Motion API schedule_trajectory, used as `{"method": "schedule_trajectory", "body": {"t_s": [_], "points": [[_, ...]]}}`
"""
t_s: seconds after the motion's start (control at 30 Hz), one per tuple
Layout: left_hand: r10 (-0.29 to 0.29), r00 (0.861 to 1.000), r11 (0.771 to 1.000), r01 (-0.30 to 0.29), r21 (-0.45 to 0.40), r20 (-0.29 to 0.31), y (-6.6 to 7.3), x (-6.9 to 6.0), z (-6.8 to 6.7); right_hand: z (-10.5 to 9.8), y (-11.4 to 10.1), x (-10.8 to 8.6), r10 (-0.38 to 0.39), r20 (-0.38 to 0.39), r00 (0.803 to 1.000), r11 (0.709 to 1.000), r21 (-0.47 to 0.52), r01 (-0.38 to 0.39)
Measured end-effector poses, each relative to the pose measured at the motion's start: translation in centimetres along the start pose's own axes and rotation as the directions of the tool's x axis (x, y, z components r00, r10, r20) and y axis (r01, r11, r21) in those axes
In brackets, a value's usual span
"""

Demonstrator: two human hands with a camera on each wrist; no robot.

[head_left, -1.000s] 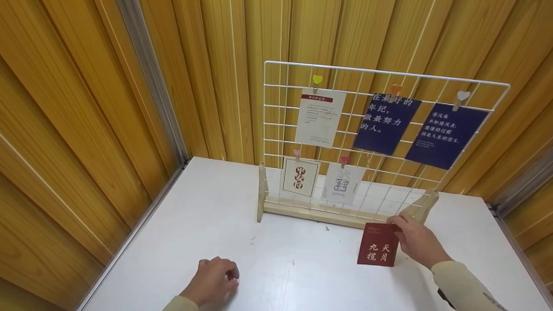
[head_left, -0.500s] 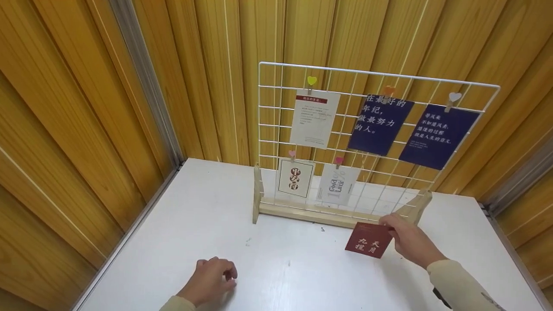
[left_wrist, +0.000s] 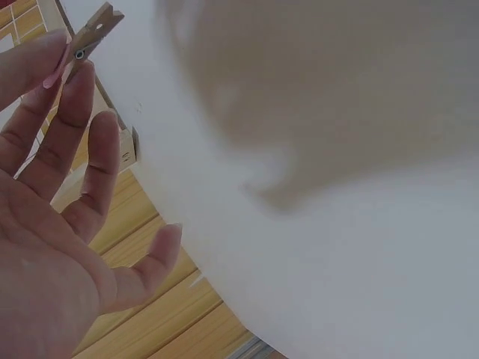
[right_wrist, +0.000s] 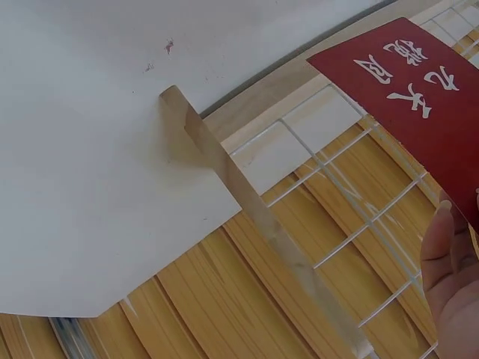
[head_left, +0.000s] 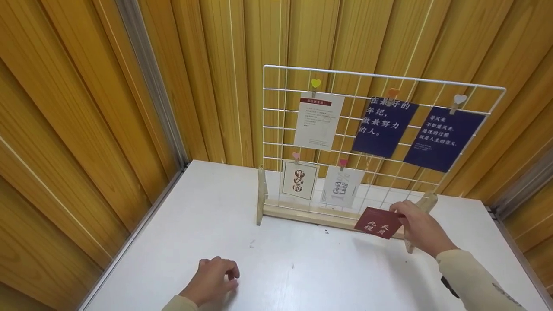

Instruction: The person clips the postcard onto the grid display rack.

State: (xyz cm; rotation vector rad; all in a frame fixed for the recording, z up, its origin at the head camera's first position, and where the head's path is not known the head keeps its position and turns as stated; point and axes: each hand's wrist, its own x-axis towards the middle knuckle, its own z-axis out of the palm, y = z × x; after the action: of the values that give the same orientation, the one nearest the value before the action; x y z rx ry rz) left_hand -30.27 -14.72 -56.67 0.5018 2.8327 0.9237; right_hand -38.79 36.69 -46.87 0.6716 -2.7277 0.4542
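Note:
My right hand [head_left: 421,226] pinches a red card [head_left: 379,223] with white characters by its upper right edge. The card hangs tilted in front of the lower right of a white wire grid [head_left: 389,180]. In the right wrist view the same red card [right_wrist: 419,112] overlaps the grid's wires. Low at the left of the table, my left hand [head_left: 212,278] pinches a small wooden clothespin [left_wrist: 93,31] with a pink piece on it, seen in the left wrist view between thumb and fingers.
On the grid, heart clips hold a white text card [head_left: 319,123], two blue cards [head_left: 384,129], a cream card [head_left: 300,180] and a "Good Luck" card [head_left: 342,186]. A wooden base [head_left: 311,214] carries the grid on the white table [head_left: 276,276]. Wood-patterned walls [head_left: 216,86] stand behind and left.
My right hand has lifted the red card off the tabletop, tilting it and bringing it up toward the grid's lower right. My left hand has stayed in place.

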Motion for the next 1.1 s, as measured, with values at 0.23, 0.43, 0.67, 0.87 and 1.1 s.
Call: {"method": "schedule_trajectory", "body": {"t_s": [0.23,0.43,0.67,0.87,1.1], "points": [[0.027,1.000,1.000,-0.027,-0.006,-0.007,-0.2,-0.1,0.2,-1.0,0.5,0.7,-0.006,-0.011,1.000,1.000,-0.016,0.006],[0.016,1.000,1.000,-0.016,-0.008,-0.002,-0.3,-0.1,0.1,-1.8,0.9,1.3,0.028,-0.013,1.000,0.999,-0.039,-0.029],[0.019,1.000,1.000,-0.019,-0.008,0.002,-0.3,-0.1,-0.1,-2.1,1.1,2.2,0.076,-0.020,0.997,0.996,-0.036,-0.076],[-0.048,0.999,0.999,0.048,-0.007,0.012,0.2,0.3,0.0,-2.0,1.6,2.8,0.031,-0.121,0.992,0.995,-0.091,-0.043],[0.017,1.000,1.000,-0.017,-0.004,-0.016,0.1,0.2,-0.1,-0.8,2.1,3.5,-0.016,-0.299,0.954,0.989,-0.143,-0.028]]}}
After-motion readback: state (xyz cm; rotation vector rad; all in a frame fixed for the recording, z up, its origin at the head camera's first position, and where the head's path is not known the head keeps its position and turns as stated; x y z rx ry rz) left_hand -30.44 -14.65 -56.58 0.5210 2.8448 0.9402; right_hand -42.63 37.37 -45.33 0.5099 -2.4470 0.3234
